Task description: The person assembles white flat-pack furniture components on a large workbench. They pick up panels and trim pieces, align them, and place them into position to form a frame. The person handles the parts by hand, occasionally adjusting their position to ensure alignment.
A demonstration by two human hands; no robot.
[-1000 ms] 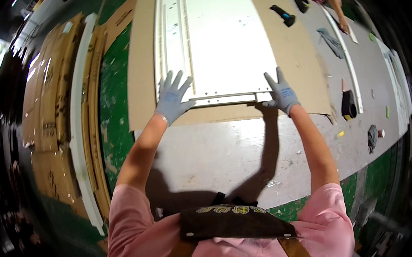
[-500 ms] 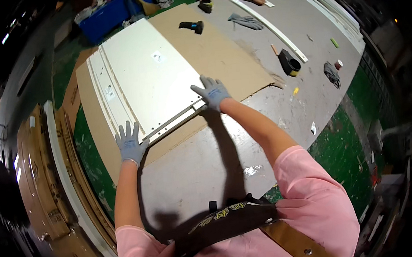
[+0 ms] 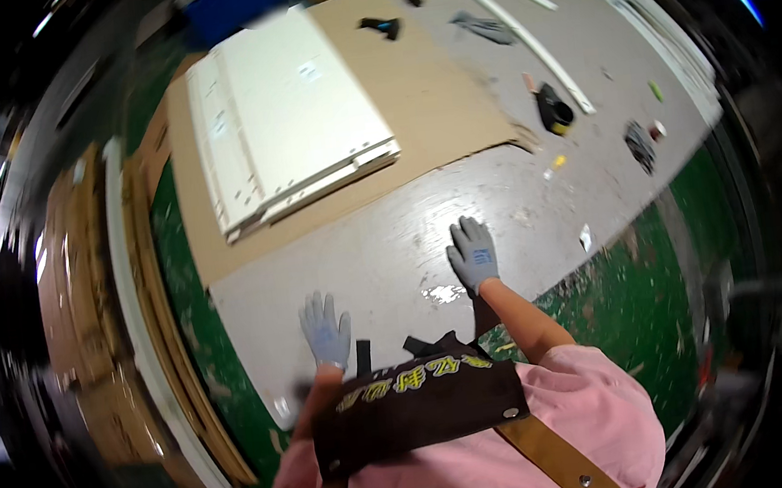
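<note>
Both hands wear grey gloves and hold nothing. My left hand [image 3: 327,330] is over the near edge of the grey table [image 3: 364,261], palm down with fingers stretched out. Further right, my right hand [image 3: 474,255] appears to lie on the bare tabletop, fingers straight and close together; exact contact is hard to tell. Beyond them is a stack of white panels [image 3: 289,113] with small holes along the edges. It rests on a flat cardboard sheet [image 3: 423,90], apart from both hands.
Past the panels lie a cordless drill [image 3: 381,27], a grey glove [image 3: 485,28] and long white strips [image 3: 527,38]. At right are a black tool with a round opening [image 3: 555,113] and another glove [image 3: 640,147]. Cardboard packages [image 3: 83,274] stand left. A person is partly visible opposite.
Both hands have left the front edge of the white panels and come back toward my body. The panels sit higher in the tilted, shifted view.
</note>
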